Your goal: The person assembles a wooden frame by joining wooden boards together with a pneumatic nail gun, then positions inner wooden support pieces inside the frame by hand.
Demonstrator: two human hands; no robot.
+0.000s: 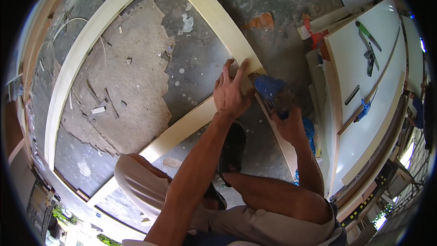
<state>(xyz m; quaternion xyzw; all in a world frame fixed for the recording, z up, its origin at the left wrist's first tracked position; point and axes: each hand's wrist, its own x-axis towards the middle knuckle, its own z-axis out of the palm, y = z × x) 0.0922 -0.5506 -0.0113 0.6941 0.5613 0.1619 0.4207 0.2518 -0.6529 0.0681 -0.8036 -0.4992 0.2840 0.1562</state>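
My left hand (231,92) presses on a joint of the pale wooden frame (200,2), with two fingers stretched over the slat and the thumb out to the right. From the lower left, a wooden crosspiece (182,127) runs up to this joint, partly hidden under the hand. My right hand (289,125) is closed around the handle of a blue nail gun (271,86). The gun's nose is at the frame's right edge, close beside my left hand; whether it touches the wood I cannot tell. Blue coiled hose (309,134) shows behind my right wrist.
A white-topped panel (364,64) to the right carries a green-handled knife (363,29), a dark metal tool (370,59) and a blue clamp-like tool (363,110). Wood scraps (98,109) lie on the patchy concrete floor (127,77). My foot (233,146) is beside the crosspiece.
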